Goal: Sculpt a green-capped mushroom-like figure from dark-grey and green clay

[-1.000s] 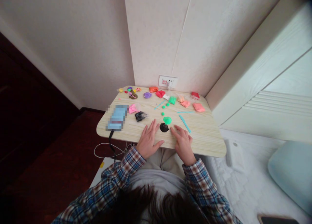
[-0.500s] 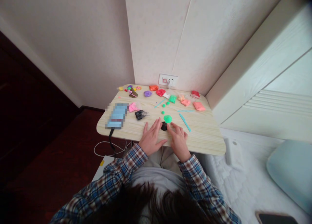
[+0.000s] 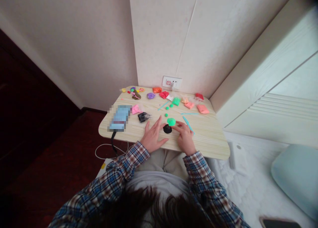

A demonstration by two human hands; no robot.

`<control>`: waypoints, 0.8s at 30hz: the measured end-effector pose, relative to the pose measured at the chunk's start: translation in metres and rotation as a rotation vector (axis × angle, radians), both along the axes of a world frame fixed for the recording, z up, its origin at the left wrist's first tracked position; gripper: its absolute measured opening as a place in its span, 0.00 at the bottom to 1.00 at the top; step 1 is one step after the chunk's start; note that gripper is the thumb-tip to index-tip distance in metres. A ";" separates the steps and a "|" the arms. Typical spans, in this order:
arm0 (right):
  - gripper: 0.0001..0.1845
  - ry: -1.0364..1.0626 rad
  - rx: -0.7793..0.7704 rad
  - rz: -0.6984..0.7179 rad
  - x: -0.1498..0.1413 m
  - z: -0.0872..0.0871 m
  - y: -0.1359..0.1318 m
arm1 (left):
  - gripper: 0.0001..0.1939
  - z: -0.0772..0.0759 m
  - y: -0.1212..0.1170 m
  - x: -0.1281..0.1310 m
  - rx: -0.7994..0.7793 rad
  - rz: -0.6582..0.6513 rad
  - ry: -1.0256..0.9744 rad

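Observation:
A flattened black clay disc (image 3: 167,129) lies near the table's front edge, between my hands. A bright green clay piece (image 3: 171,121) touches or slightly overlaps its far edge; which one is not clear. My left hand (image 3: 153,135) rests at the left of the disc, fingers spread, with one fingertip close to where the two pieces meet. On the right, my right hand (image 3: 185,135) stretches its thumb and index finger toward the edge of the green piece, the other fingers curled. Several small green clay balls (image 3: 167,108) sit just beyond.
Clay packets, among them a black one (image 3: 143,117), a pink one (image 3: 135,109) and a green one (image 3: 176,101), are spread over the table (image 3: 211,138). A blue modelling tool (image 3: 188,125) lies beside my right hand. A pixelated phone-like device (image 3: 120,118) lies at left.
My right hand has shifted slightly right, off the black disc and up beside the green piece. My left hand has drawn back a little to the left, uncovering more of the disc.

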State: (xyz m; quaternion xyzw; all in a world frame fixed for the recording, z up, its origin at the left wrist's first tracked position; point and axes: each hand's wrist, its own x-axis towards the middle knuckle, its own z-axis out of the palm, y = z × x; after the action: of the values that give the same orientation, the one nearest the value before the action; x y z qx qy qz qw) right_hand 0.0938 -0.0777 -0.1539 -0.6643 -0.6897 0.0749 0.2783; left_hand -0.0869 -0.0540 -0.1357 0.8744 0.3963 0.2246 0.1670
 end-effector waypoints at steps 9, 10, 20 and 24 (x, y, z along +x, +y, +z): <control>0.36 -0.007 -0.015 0.068 0.000 0.003 0.010 | 0.50 0.003 0.000 -0.002 -0.075 -0.020 -0.030; 0.37 -0.009 -0.013 0.072 0.001 0.002 0.010 | 0.50 0.004 0.000 -0.004 -0.074 -0.016 -0.027; 0.34 -0.039 0.021 0.072 0.005 0.001 -0.005 | 0.47 0.002 -0.002 -0.005 0.004 -0.025 0.030; 0.35 -0.097 0.001 0.080 0.004 -0.001 -0.010 | 0.45 -0.001 -0.005 -0.004 0.056 -0.045 0.077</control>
State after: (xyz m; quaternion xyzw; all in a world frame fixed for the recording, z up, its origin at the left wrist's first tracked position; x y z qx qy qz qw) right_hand 0.0974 -0.0881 -0.1545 -0.6388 -0.7284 0.0533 0.2418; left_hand -0.0909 -0.0586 -0.1363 0.8955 0.3762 0.1977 0.1323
